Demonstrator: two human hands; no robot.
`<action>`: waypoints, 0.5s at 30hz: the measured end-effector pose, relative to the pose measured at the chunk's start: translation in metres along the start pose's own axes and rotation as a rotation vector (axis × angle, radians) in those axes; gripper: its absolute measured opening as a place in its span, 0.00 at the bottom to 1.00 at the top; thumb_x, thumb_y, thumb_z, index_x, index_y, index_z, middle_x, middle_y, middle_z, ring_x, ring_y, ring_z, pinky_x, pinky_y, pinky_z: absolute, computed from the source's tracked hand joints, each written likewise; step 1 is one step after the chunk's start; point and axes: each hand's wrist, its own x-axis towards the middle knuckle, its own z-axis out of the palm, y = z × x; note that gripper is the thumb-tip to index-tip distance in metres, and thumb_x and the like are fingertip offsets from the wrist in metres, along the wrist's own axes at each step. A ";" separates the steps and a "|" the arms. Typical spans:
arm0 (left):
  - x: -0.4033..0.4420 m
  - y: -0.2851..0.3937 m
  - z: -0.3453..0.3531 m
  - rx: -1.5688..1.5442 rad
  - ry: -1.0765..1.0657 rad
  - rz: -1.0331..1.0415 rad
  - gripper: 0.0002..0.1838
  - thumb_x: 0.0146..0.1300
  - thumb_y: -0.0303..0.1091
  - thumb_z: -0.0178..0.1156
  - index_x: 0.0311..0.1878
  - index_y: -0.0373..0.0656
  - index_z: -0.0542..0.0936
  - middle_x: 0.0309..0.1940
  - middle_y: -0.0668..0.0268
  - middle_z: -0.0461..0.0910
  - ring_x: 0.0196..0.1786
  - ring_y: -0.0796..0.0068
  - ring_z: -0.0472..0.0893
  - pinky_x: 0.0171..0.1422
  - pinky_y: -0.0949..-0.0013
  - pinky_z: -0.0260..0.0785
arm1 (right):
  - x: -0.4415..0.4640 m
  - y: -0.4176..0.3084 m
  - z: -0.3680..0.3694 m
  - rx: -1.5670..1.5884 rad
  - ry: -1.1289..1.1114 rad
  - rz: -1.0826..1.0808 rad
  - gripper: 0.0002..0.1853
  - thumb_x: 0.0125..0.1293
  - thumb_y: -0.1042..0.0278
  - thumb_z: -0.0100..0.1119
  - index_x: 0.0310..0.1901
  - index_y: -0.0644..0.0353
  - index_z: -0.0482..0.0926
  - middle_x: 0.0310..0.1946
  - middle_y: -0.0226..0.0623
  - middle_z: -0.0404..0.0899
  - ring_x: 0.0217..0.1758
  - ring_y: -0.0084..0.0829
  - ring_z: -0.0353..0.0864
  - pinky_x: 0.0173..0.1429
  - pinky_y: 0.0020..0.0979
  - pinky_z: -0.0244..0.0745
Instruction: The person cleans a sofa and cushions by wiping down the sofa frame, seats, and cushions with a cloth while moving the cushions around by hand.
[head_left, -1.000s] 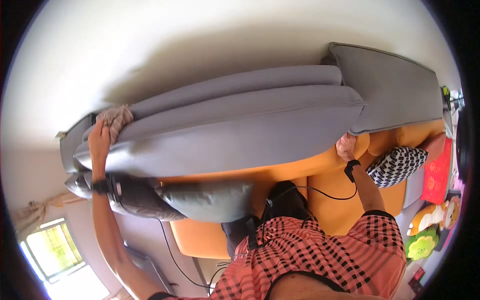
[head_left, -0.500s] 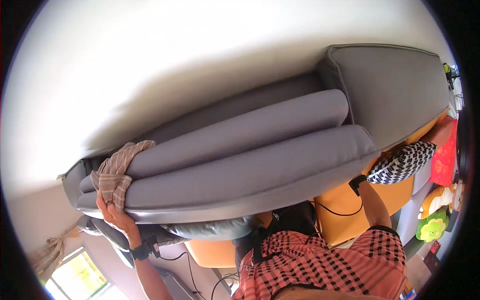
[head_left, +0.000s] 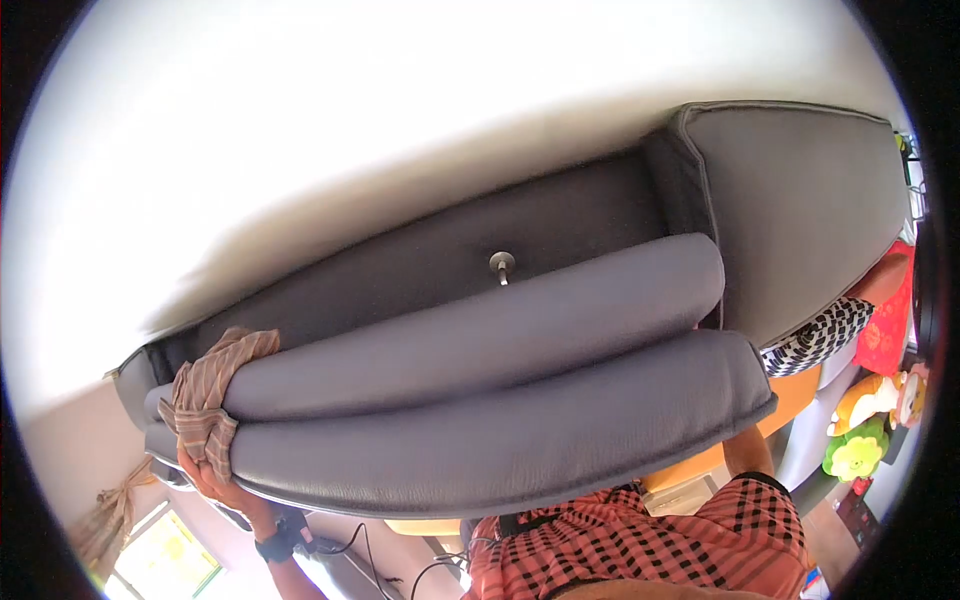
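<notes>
A grey padded sofa back (head_left: 480, 440) lies across the middle, tilted away from the dark frame (head_left: 420, 245) behind it. A second long padded roll (head_left: 520, 335) runs along its far side. My left hand (head_left: 212, 484) is closed at the left end, gripping a brown striped cloth (head_left: 208, 405) that drapes over both padded parts. Behind the near right corner, my right forearm (head_left: 745, 452) reaches up; the hand itself is hidden by the padding. In the gap stands a round metal fitting (head_left: 502, 265) with a short rod.
A grey armrest (head_left: 800, 215) rises at the right. Beside it are a black-and-white pillow (head_left: 820, 335), an orange seat (head_left: 795, 397), plush toys (head_left: 857, 449) and another person's arm (head_left: 878, 280). A white wall (head_left: 350, 100) stands behind. Cables (head_left: 370, 560) hang at lower left.
The padded back has tipped towards me, widening the gap behind it and exposing the metal fitting. My left hand and the cloth moved down with it. My right hand has gone out of sight.
</notes>
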 end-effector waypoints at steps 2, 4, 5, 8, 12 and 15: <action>0.002 0.008 0.003 0.064 -0.031 0.034 0.21 0.69 0.40 0.47 0.54 0.36 0.80 0.62 0.56 0.70 0.57 0.61 0.77 0.64 0.60 0.68 | -0.006 0.000 -0.004 -0.006 -0.011 -0.004 0.10 0.62 0.67 0.52 0.42 0.62 0.74 0.40 0.51 0.77 0.46 0.54 0.75 0.49 0.52 0.69; 0.006 0.011 0.001 0.266 -0.073 0.295 0.20 0.69 0.40 0.48 0.54 0.38 0.81 0.63 0.54 0.70 0.59 0.59 0.76 0.64 0.57 0.68 | -0.007 -0.002 -0.005 -0.001 -0.017 -0.005 0.11 0.62 0.67 0.52 0.42 0.62 0.74 0.40 0.51 0.77 0.46 0.54 0.75 0.49 0.52 0.69; 0.004 0.010 -0.001 0.368 -0.097 0.425 0.19 0.69 0.39 0.49 0.53 0.40 0.82 0.63 0.53 0.69 0.60 0.57 0.76 0.64 0.56 0.69 | -0.008 -0.004 -0.006 -0.002 -0.022 -0.010 0.11 0.62 0.67 0.52 0.42 0.62 0.74 0.40 0.51 0.77 0.46 0.54 0.75 0.49 0.52 0.69; 0.001 0.006 -0.001 0.127 -0.102 0.164 0.17 0.68 0.38 0.52 0.52 0.42 0.83 0.64 0.51 0.68 0.62 0.54 0.76 0.64 0.53 0.70 | -0.009 -0.003 -0.008 0.002 -0.027 -0.014 0.11 0.62 0.67 0.52 0.43 0.62 0.74 0.40 0.51 0.77 0.46 0.54 0.75 0.49 0.52 0.69; -0.001 -0.009 -0.003 0.031 -0.089 0.129 0.18 0.69 0.40 0.50 0.54 0.41 0.82 0.65 0.51 0.67 0.62 0.54 0.76 0.64 0.53 0.70 | -0.013 -0.009 -0.012 0.003 -0.038 -0.018 0.11 0.61 0.66 0.52 0.43 0.62 0.75 0.40 0.51 0.77 0.46 0.54 0.75 0.49 0.52 0.69; -0.003 -0.022 -0.007 0.165 -0.065 0.268 0.18 0.69 0.39 0.51 0.55 0.41 0.81 0.65 0.50 0.67 0.62 0.53 0.75 0.64 0.53 0.70 | -0.013 -0.006 -0.012 0.006 -0.045 -0.021 0.11 0.61 0.66 0.52 0.43 0.62 0.75 0.40 0.51 0.77 0.46 0.54 0.75 0.49 0.52 0.69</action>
